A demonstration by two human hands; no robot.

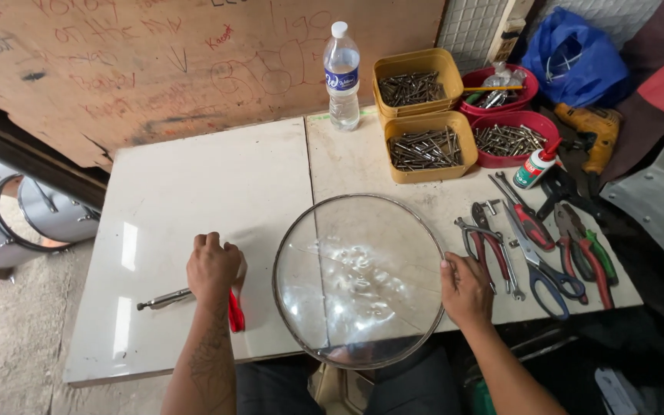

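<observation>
Right hand (466,288) grips clear drumhead (359,280) below blue-labelled water bottle (343,75).

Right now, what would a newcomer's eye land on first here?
The big round clear drum head with a metal rim at the table's front, steadied by the right hand. Behind it, yellow and red tubs of metal rods; the left hand rests on red-handled pliers.

Both forearms reach up from the bottom edge — 2 bare arms, the left one tattooed. The left hand (213,267) lies knuckles-up, fingers curled closed. The right hand (466,288) is closed too — thumb pointing inward.
</observation>
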